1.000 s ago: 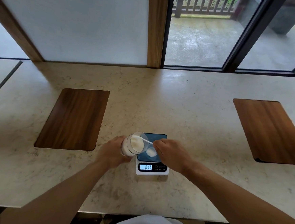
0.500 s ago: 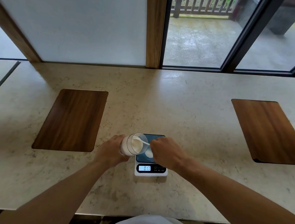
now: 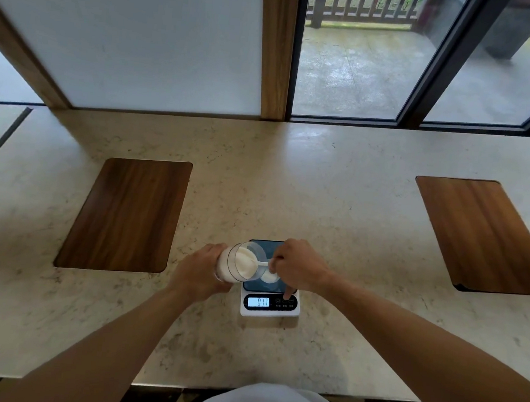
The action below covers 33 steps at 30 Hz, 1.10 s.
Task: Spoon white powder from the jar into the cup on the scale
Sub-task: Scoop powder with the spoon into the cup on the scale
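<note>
My left hand [image 3: 203, 267] grips a clear jar [image 3: 240, 262] of white powder, tilted with its mouth toward the right, just left of and over the scale. My right hand [image 3: 296, 266] pinches a small white spoon [image 3: 262, 263] whose bowl reaches into the jar's mouth. Below the spoon a small cup [image 3: 268, 277] with white powder stands on the scale [image 3: 270, 302], partly hidden by my right hand. The scale is white with a dark blue top, and its lit display reads 017.
The scale sits on a pale stone counter [image 3: 290, 187]. Two dark wooden panels are inset in it, one on the left [image 3: 126, 215] and one on the right [image 3: 483, 234]. A window and a wooden post rise behind the counter's far edge.
The spoon has gone deeper into the jar's mouth, and my right hand has shifted slightly. The jar stays tilted in my left hand.
</note>
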Available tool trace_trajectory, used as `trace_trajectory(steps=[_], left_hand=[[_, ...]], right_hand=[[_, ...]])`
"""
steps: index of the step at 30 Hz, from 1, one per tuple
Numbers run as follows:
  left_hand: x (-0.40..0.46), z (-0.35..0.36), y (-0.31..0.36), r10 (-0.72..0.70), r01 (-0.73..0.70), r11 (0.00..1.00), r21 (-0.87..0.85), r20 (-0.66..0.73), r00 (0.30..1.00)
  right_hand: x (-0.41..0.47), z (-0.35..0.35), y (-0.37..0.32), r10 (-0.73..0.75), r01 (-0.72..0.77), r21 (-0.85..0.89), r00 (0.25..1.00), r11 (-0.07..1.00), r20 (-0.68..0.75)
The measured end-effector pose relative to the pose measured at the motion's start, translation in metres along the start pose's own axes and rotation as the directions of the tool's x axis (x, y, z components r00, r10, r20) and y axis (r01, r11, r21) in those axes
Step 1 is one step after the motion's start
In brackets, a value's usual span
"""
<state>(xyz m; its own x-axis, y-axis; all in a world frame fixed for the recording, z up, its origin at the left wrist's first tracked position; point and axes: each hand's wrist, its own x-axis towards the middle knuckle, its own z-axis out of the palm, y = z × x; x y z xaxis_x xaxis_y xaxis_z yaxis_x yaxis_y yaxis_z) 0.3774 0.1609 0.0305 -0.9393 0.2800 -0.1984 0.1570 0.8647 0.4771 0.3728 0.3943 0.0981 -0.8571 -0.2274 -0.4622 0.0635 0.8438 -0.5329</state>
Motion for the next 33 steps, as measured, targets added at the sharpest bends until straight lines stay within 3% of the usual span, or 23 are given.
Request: trace_trajectory(steps=[9, 19, 33], left_hand=[[0.001, 0.000, -0.002, -0.013, 0.013, 0.999, -0.042, -0.006, 1.000], [0.001, 0.000, 0.001, -0.018, 0.016, 0.996, -0.089, -0.026, 1.000], [-0.001, -0.001, 0.003, -0.048, 0.041, 0.993, -0.114, -0.054, 0.997]], right_hand=[[0.002, -0.001, 0.002, 0.126, -0.138, 0.258, 0.990, 0.956, 0.062], [0.000, 0.000, 0.009, 0.177, -0.193, 0.422, 0.981, 0.886, 0.075], [-0.012, -0.001, 0.018, 0.156, -0.155, 0.464, 0.987, 0.872, 0.036]])
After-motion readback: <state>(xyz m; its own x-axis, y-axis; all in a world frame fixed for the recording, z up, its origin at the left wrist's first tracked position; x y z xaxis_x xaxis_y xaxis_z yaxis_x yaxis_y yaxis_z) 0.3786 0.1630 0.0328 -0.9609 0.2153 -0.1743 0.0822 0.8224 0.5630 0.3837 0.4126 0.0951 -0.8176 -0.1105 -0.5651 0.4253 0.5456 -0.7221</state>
